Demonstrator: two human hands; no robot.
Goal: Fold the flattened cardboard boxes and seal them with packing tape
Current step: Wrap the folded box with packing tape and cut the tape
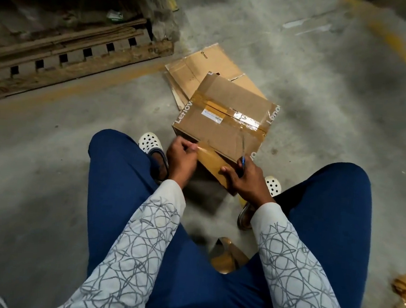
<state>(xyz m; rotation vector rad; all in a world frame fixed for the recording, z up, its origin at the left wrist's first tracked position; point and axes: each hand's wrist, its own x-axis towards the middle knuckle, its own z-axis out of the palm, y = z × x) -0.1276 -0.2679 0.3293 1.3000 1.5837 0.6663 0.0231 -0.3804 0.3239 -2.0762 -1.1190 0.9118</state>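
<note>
Seen from the head camera, I squat on a rough grey concrete floor (75, 129) with the made-up cardboard box (222, 123) standing between my feet. It is plain brown corrugated board, squarish. Pale lettering is printed along its edges, and a small white label and a glossy band of brown tape run across the closed top flaps.

My left hand (181, 158) is at the box's near left corner with its fingers curled. Thumb and forefinger pinch the free end of a strip of brown packing tape (210, 155). The strip runs taut and shiny from that pinch along the near top edge towards my right hand (247, 183).

That hand lies against the box's near side face, fingers curled round the blue handles of the scissors (242, 150). The thin metal blades point away from me over the lid, and my thumb lies flat on the tape. I cannot tell whether the blades are parted.

Beyond the box, partly hidden behind it, lie the flattened cardboard boxes (205, 69), flat sheets with creased flaps. My right wrist covers most of a brownish round thing on the floor, too hidden to name. Crumpled tape scraps (228, 256) lie between my knees, half covered, and more are cut off at the right edge. A worn wooden pallet (77, 57) sits at the far left, blurred.
</note>
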